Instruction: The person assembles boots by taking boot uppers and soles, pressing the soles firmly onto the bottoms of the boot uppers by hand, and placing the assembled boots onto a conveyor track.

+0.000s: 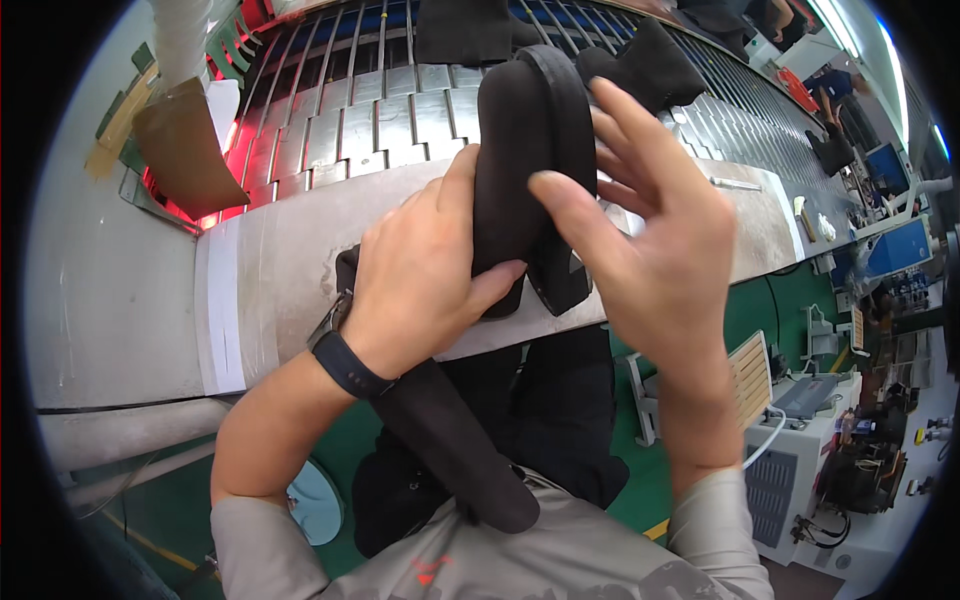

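A black boot (507, 170) is held up before me above the near edge of the workbench, its rounded toe pointing away. Along its right side runs a thick dark sole (568, 110), its near end standing off the boot by the heel. My left hand (420, 250) is closed around the boot's left side, thumb toward the heel. The boot's long tube-like shaft (450, 440) appears to hang down under my left wrist toward my lap. At the right side, my right hand (650, 210) has its fingers spread beside the sole and its thumb over the boot; contact is unclear.
A pale workbench (290, 250) lies under my hands. Behind it a slatted metal conveyor (350, 130) carries more black boots (650, 65), with red light at its left. A brown flap (185, 145) hangs there. Machines (810, 420) stand at the right on green floor.
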Motion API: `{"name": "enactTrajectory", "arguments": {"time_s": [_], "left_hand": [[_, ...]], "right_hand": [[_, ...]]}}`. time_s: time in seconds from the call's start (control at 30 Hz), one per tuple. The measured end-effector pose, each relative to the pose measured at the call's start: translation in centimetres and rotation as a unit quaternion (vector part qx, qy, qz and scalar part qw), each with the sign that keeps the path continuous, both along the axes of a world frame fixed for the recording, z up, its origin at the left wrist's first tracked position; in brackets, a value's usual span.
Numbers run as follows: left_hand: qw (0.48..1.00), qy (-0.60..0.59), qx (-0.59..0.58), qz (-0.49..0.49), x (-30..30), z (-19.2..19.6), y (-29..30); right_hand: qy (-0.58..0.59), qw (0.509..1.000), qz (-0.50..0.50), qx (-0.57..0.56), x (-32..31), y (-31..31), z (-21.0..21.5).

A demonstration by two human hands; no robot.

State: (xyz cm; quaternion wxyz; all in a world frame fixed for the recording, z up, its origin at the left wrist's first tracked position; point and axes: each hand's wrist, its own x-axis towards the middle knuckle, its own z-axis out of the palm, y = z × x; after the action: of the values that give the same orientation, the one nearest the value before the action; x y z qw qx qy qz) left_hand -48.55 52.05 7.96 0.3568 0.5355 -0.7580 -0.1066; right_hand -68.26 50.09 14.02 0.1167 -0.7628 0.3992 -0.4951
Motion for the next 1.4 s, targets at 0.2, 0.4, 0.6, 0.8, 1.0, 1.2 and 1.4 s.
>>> {"name": "enactTrajectory", "arguments": {"time_s": [0.2, 0.4, 0.6, 0.8, 1.0, 1.2, 1.4], "left_hand": [[0.999, -0.012, -0.036, 0.017, -0.5, -0.6, 0.5], [0.998, -0.020, -0.046, 0.027, -0.7, -0.7, 0.8], [0.998, -0.023, -0.058, 0.027, -0.3, -0.6, 0.9], [0.998, -0.013, -0.051, 0.031, -0.4, -1.2, 1.1], [0.994, -0.040, -0.097, 0.039, -0.2, -1.1, 1.1], [0.994, -0.032, -0.100, 0.035, -0.1, -1.3, 1.0], [0.996, -0.043, -0.069, 0.043, 0.4, -1.0, 1.1]], "right_hand": [[0.118, 0.990, 0.033, 0.076, 0.6, -1.9, 4.0], [0.086, 0.973, 0.112, 0.183, -0.7, -2.5, 5.7], [0.005, 0.966, 0.175, 0.192, -0.9, -3.8, 4.7], [0.070, 0.967, 0.101, 0.222, 1.0, -1.7, 6.5], [0.159, 0.953, 0.158, 0.202, -0.4, -4.0, 7.7], [0.071, 0.951, 0.203, 0.223, -0.8, -4.8, 6.5], [0.190, 0.951, 0.110, 0.220, 1.2, -3.0, 8.0]]}}
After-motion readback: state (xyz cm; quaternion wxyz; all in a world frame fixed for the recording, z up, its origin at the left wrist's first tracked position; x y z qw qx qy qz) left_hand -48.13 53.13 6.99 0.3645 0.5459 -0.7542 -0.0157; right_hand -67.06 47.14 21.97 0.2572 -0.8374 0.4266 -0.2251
